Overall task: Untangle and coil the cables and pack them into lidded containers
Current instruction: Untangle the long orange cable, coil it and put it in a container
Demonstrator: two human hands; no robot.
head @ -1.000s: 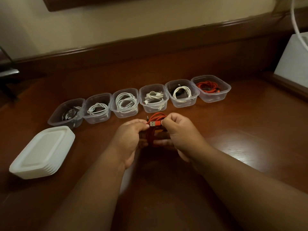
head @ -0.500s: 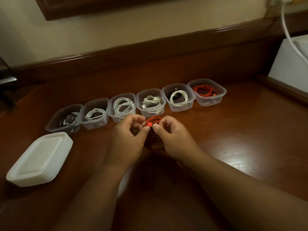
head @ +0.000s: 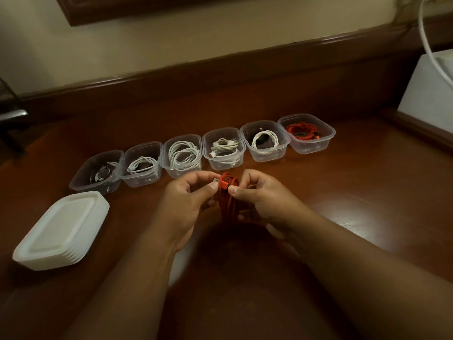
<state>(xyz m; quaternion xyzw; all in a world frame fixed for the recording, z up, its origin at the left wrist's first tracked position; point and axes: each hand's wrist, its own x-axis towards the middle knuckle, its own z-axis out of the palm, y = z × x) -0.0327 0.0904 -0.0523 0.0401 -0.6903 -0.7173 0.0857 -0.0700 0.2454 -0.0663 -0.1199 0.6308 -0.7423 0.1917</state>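
Both hands on the red cable coil [head: 228, 197], held upright over the desk [head: 367, 192]: left hand [head: 183, 204] pinches the plug end, right hand [head: 264, 202] grips the loops. Just behind: row of six open containers [head: 181, 155], all holding coiled cables. Lid stack [head: 61, 229] at left, near the front edge. White box [head: 429, 94] far right.

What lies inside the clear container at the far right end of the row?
A coiled red cable fills the rightmost container. Its connectors are not clear among the loops.
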